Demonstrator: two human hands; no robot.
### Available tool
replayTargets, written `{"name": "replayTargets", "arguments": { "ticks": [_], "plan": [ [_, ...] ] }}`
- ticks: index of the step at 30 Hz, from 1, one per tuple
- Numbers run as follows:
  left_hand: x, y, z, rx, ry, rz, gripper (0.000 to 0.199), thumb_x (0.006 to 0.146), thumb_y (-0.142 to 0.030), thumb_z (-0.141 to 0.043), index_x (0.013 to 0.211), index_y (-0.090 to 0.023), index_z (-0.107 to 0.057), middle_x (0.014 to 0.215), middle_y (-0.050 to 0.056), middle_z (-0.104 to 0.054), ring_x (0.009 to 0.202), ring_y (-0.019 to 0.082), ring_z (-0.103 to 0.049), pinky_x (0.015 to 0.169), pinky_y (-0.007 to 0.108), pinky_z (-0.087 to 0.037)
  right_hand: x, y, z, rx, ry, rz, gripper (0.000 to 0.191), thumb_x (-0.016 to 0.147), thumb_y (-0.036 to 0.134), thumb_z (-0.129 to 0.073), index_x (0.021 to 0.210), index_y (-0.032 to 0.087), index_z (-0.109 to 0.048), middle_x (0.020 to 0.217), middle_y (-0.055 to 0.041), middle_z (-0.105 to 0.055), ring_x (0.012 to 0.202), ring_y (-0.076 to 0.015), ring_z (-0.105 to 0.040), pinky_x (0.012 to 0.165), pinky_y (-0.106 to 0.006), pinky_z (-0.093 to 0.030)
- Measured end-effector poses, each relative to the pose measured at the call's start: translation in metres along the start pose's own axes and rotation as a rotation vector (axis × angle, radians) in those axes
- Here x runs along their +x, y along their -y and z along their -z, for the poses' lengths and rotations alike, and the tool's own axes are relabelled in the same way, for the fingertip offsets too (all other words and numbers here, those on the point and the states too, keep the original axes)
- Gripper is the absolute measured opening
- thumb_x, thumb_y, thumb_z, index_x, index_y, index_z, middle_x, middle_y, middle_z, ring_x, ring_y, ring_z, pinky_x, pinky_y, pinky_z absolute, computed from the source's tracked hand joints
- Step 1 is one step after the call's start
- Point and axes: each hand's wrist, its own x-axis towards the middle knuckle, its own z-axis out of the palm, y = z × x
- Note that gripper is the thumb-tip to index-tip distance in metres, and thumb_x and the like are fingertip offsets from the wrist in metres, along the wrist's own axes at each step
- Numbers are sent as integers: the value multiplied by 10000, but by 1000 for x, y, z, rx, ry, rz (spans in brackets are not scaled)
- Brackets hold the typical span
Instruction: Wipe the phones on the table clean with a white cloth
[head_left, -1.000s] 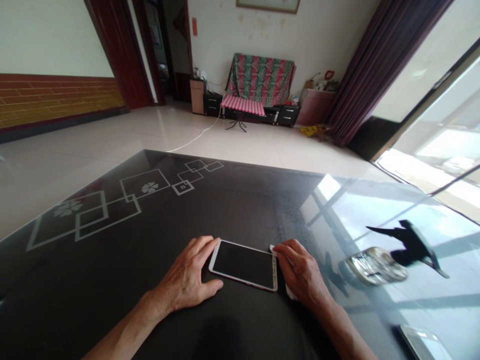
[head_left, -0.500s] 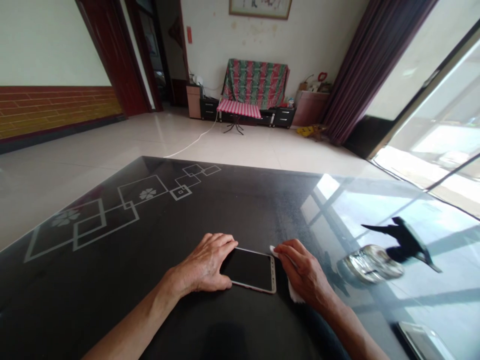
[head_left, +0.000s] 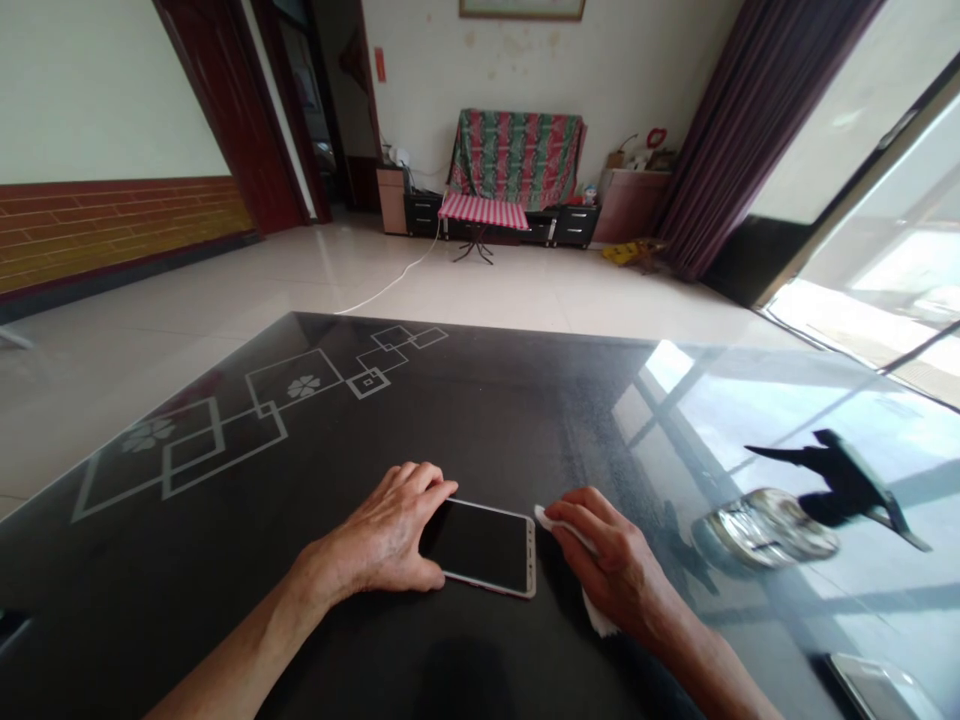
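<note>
A phone (head_left: pixel 480 545) with a dark screen and pale frame lies face up on the black glossy table (head_left: pixel 450 420). My left hand (head_left: pixel 394 530) grips its left end, thumb on the near edge and fingertips on the far edge. Just right of the phone, apart from it, my right hand (head_left: pixel 604 545) holds a white cloth (head_left: pixel 600 615) bunched under the palm, with a corner pinched at the fingertips.
A clear spray bottle (head_left: pixel 772 528) with a black trigger head stands or lies to the right; I cannot tell which. Another phone-like object (head_left: pixel 881 688) is at the lower right. Beyond the table are a striped small table (head_left: pixel 484 210) and a cloth-covered item (head_left: pixel 517 155).
The phone and my left hand have shifted slightly left in view. My right hand with the cloth now sits farther from the phone's right end. The view has also shifted a little.
</note>
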Motion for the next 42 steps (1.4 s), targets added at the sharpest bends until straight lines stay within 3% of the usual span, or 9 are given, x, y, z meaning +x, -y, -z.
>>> {"name": "replayTargets", "arguments": {
  "ticks": [3,6,10,19,26,31,38,42],
  "plan": [
    [3,-6,-10,-22,-69,-13,791,526,-389,-795,1250,-224,-524,1188,65,-490,1067,268,-459,966,392,-402,0,2,-2,-22,-59,-4,190,936,258,-460,1017,216,-627,1011,-66,-575,860,-150,-610,766,-251,-504],
    [11,-15,-18,-47,-96,-62,760,518,-463,-826,1194,-213,-583,1146,65,-511,1037,262,-463,945,384,-410,-2,-1,-2,-29,-56,-15,168,927,255,-481,995,215,-630,1010,-62,-561,860,-150,-604,759,-252,-497],
    [20,-22,-21,-61,-104,-105,689,545,-472,-827,1144,-206,-615,1082,58,-534,981,243,-476,920,374,-416,-4,-4,0,-18,18,-36,153,931,243,-482,980,221,-626,997,-55,-552,855,-146,-592,761,-258,-483],
    [20,-16,-24,-83,-36,-101,801,459,-467,-869,1157,-201,-581,1116,56,-508,1006,251,-467,908,371,-441,9,1,-3,15,123,16,169,957,236,-446,1014,219,-604,1010,-47,-541,878,-136,-566,802,-261,-459],
    [20,-15,-25,-99,-9,-107,739,493,-471,-861,1133,-216,-592,1107,50,-504,994,243,-480,879,363,-465,23,10,-10,-193,256,91,234,960,164,-400,925,192,-629,837,-31,-526,770,-140,-530,735,-268,-438],
    [21,-16,-23,-81,-8,-118,709,507,-465,-860,1114,-209,-595,1101,47,-506,986,240,-479,881,358,-469,19,15,-11,-250,273,59,231,944,119,-389,848,180,-590,814,-23,-492,731,-137,-491,689,-260,-413],
    [19,-17,-22,-92,-13,-111,666,499,-476,-859,1051,-204,-606,1084,40,-509,971,234,-479,849,342,-477,5,8,-6,-226,264,36,251,962,120,-346,892,195,-576,846,-28,-504,754,-145,-491,714,-269,-408],
    [20,-17,-21,-91,-15,-110,664,502,-489,-854,1044,-199,-604,1089,43,-508,973,235,-477,845,338,-476,13,6,-11,-249,246,73,233,961,130,-362,911,187,-582,849,-32,-500,760,-150,-484,719,-271,-400]
  ]
}}
